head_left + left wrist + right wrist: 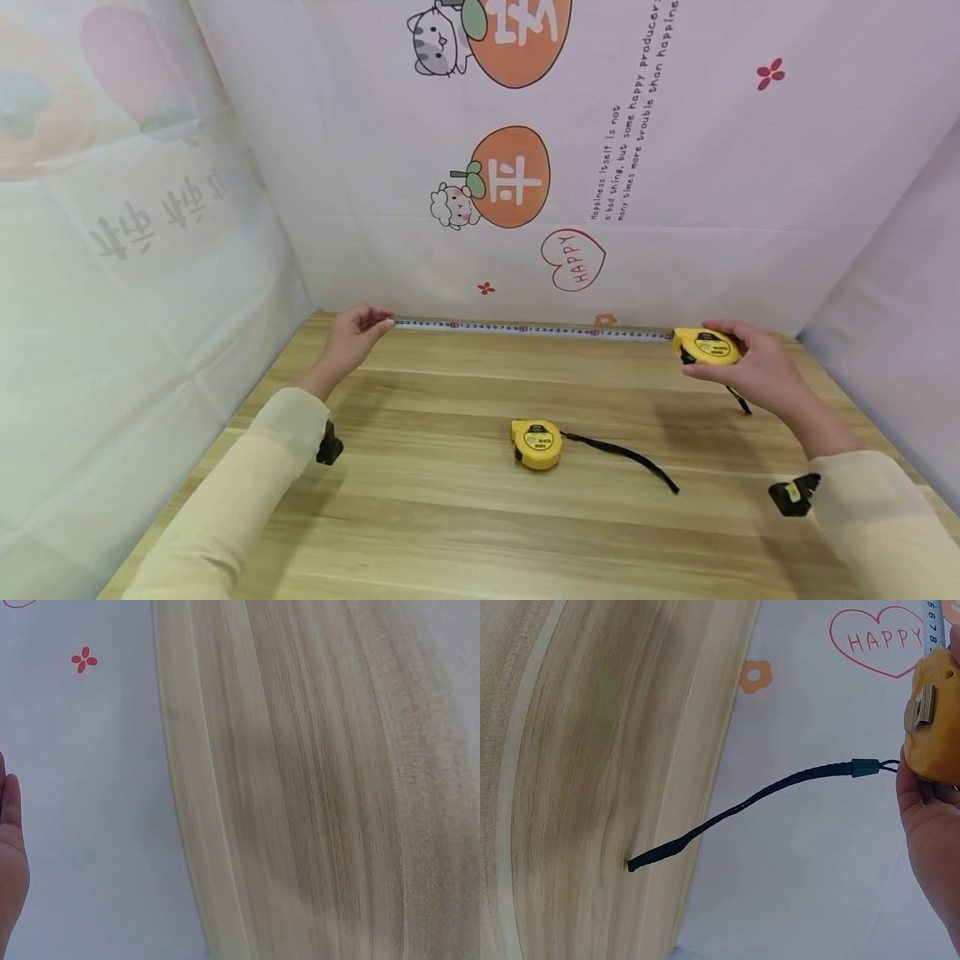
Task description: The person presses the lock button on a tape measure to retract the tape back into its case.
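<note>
My right hand grips a yellow tape measure near the back right of the table; its black wrist strap hangs down in the right wrist view. Out of the case runs a white blade with printed numbers, stretched straight across to the left. At the far end, my left hand pinches the blade's tip between thumb and fingers. In the left wrist view only an edge of that hand shows, and the blade is out of sight. A second yellow tape measure lies on the table between my arms.
The wooden table meets a white printed cloth behind the blade, with more cloth at both sides. From the second tape measure a black strap extends to the right. Small black cameras sit at both wrists.
</note>
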`<state>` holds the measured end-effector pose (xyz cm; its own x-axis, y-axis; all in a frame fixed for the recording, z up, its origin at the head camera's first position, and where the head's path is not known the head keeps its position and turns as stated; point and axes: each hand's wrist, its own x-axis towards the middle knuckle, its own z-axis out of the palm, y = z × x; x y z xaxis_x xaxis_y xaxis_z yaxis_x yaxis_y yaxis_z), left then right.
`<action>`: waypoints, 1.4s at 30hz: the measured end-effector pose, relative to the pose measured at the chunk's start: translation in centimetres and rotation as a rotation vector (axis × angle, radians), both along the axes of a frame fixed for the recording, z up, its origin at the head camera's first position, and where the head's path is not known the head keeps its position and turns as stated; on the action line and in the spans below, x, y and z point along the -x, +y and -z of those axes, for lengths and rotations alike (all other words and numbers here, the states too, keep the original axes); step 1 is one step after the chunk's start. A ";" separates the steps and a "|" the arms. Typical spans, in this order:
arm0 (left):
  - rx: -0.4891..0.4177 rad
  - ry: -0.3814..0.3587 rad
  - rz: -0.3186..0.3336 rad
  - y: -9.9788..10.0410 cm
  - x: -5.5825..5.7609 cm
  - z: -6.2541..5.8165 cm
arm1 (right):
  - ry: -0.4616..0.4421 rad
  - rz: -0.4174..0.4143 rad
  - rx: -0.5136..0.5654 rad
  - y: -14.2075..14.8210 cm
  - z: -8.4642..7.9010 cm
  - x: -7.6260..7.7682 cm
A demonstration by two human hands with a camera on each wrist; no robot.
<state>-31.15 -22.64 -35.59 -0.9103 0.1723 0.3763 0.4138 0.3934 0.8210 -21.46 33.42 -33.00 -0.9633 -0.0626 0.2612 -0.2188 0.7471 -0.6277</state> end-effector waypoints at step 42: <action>0.001 0.021 0.024 2.1 0.2 -0.1 | 0.009 -0.005 0.010 -0.4 0.1 0.1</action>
